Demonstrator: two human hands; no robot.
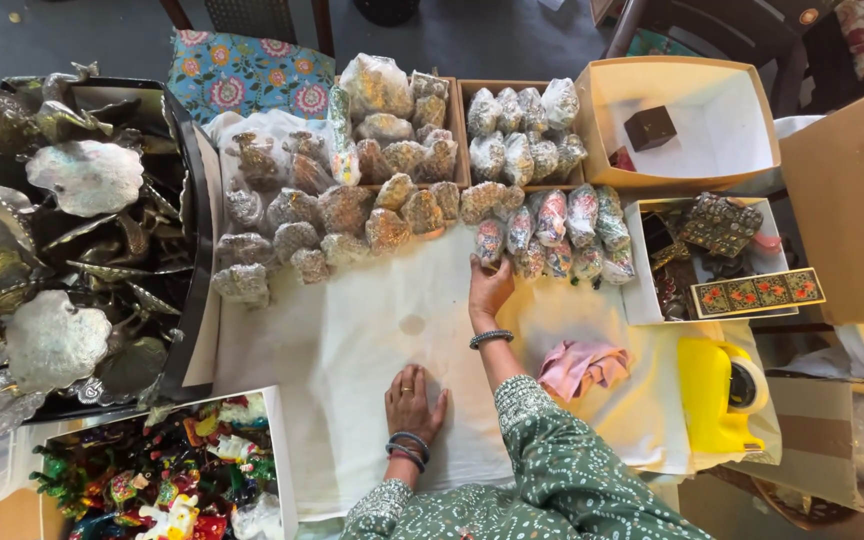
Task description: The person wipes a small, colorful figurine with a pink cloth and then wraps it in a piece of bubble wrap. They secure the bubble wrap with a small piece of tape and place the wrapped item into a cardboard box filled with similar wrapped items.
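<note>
My left hand (410,400) lies flat, fingers spread, on the white cloth (352,340) that covers the table; it wears a ring and bangles. My right hand (489,287) reaches forward and its fingertips close on the lower end of a plastic-wrapped painted ornament (490,238). That piece stands at the left end of a row of similar colourful wrapped ornaments (567,235). Left of it, several wrapped brownish figures (352,215) lie in loose rows on the cloth. Both arms are in green patterned sleeves.
A black tray of silver and brass leaf-shaped dishes (62,250) fills the left. A box of bright painted figurines (167,470) sits bottom left. Cardboard boxes (687,120) stand behind and right, with a pink cloth (582,365) and a yellow tape dispenser (717,395).
</note>
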